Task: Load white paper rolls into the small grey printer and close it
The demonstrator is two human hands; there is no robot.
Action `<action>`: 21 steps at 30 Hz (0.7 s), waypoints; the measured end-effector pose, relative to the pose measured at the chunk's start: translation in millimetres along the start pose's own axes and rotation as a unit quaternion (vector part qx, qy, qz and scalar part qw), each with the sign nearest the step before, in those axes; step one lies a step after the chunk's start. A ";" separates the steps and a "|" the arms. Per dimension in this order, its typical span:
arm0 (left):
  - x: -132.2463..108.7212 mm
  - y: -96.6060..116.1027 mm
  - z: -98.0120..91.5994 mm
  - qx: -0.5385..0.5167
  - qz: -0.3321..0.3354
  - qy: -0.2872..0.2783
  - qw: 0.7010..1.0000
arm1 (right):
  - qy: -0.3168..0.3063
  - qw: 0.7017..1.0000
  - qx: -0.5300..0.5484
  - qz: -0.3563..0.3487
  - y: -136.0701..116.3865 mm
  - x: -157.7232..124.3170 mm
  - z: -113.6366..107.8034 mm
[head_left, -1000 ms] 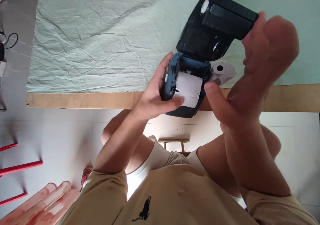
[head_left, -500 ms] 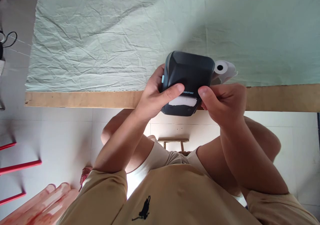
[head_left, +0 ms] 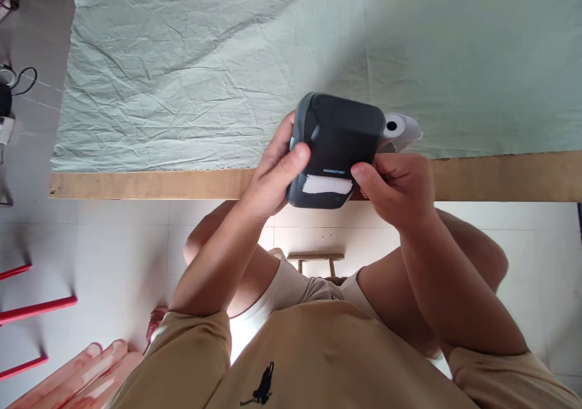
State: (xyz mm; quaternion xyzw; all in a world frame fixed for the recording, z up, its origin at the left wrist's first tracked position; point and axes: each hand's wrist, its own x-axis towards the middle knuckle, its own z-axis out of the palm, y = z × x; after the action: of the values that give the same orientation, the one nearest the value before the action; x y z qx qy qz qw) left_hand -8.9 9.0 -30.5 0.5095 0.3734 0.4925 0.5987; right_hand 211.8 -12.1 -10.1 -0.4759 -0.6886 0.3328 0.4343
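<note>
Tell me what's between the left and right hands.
In the head view, the dark printer sits between the left hand and right hand, touched by both.

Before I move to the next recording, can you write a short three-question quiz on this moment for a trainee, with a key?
1. Count: how many of the person's hands touch the dark printer?
2. True or false: the printer's lid is down.
3. Multiple choice: where is the white paper roll?
a) On the floor
b) On the green cloth, to the right of the printer in the picture
c) On the person's lap

Key:
1. Two, the left hand and the right hand.
2. True.
3. b
</note>
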 end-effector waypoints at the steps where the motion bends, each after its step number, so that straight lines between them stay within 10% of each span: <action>1: 0.7 -0.6 1.3 -0.006 0.000 0.007 1.000 | 0.000 1.000 -0.003 -0.003 -0.3 -0.3 0.6; 15: 1.3 -1.6 10.3 -0.099 0.007 0.069 0.993 | -0.037 0.999 -0.016 0.015 -5.8 2.7 -4.9; 21: 0.7 15.1 18.2 -0.153 -0.088 0.074 0.981 | 0.067 0.995 -0.051 -0.050 -14.4 -5.0 -1.0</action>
State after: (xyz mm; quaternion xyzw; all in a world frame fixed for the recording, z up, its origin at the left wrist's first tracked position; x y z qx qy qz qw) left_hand 5.4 5.2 -12.0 0.3390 0.3805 0.5252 0.6815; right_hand 208.3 -21.5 1.5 -0.4836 -0.6970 0.2425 0.4707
